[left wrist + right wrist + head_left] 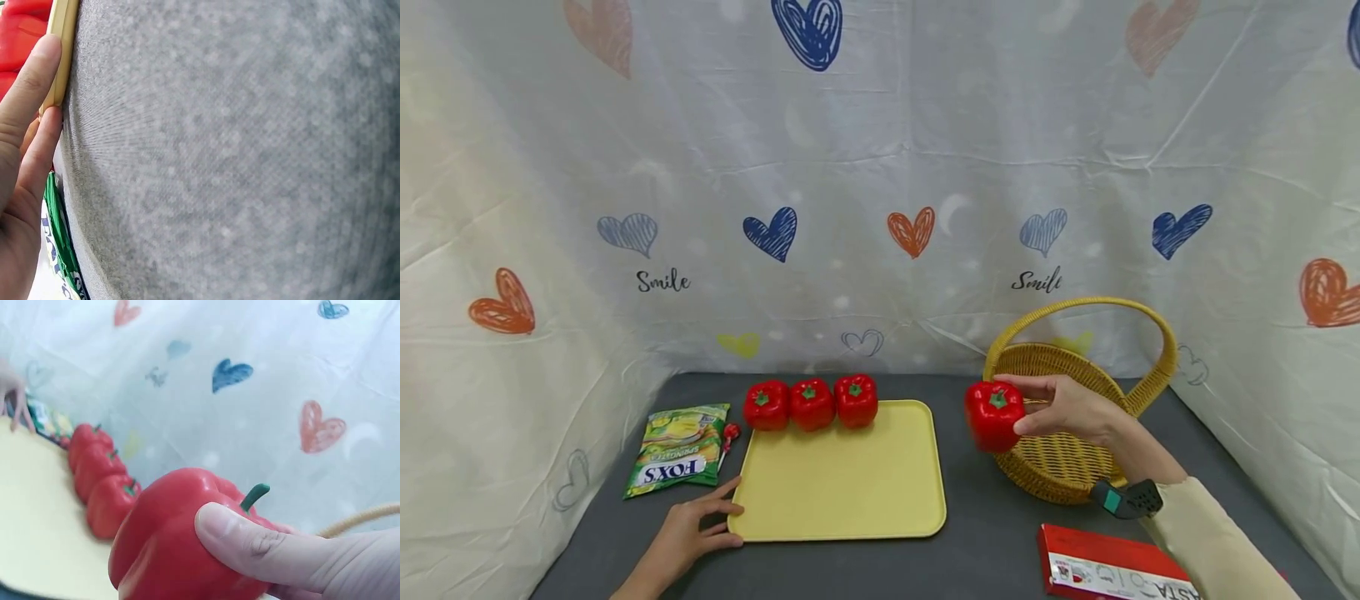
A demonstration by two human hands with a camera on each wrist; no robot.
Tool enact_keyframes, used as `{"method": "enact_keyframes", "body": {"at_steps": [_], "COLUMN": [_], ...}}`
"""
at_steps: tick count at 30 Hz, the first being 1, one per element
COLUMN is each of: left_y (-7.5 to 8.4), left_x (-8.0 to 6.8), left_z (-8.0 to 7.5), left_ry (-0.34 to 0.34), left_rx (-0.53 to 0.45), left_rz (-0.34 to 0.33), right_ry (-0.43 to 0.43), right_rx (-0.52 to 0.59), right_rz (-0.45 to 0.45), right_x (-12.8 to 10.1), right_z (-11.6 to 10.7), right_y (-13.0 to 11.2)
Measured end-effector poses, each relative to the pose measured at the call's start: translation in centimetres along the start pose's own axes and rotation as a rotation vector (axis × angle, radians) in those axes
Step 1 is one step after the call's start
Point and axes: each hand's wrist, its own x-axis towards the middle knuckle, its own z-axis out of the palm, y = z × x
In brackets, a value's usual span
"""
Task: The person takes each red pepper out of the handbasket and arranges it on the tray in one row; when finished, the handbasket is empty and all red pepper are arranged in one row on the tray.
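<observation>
My right hand [1056, 408] holds a red bell pepper [992, 417] with a green stem, thumb on its near side, in front of the yellow wicker basket [1052, 479]. The right wrist view shows that thumb pressed against the pepper [187, 537]; the other fingers are mostly hidden. On the left, my left hand [688, 529] touches the front left corner of a yellow tray [850, 492] with extended fingers. The tray's edge [62, 37] meets the fingertips in the left wrist view. Three more red peppers [812, 405] sit in a row along the tray's back left edge.
A green and yellow FOX'S packet [677, 450] lies left of the tray, beside a small red item [730, 433]. At the front right, a red pasta box [1112, 562] lies partly under the right forearm. A heart-printed curtain [850, 292] encloses the dark tabletop.
</observation>
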Motion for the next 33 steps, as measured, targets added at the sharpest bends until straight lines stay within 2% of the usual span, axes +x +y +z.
{"method": "enact_keyframes", "body": {"at_steps": [13, 19, 22, 33], "left_y": [0.0, 0.2, 0.3, 0.3], "left_x": [0.1, 0.3, 0.2, -0.1], "left_z": [0.5, 0.6, 0.7, 0.7], "left_ry": [0.001, 0.006, 0.012, 0.014], "left_rx": [-0.026, -0.042, -0.042, -0.033], "left_rz": [0.041, 0.019, 0.032, 0.029], "right_ry": [-0.051, -0.005, 0.014, 0.12], "right_rx": [0.128, 0.084, 0.059, 0.066], "right_rz": [0.015, 0.034, 0.046, 0.064], "right_x": [7.6, 10.7, 11.9, 14.4], "right_z": [3.8, 4.2, 4.2, 4.5], "right_y": [2.0, 3.7, 4.5, 6.1]}}
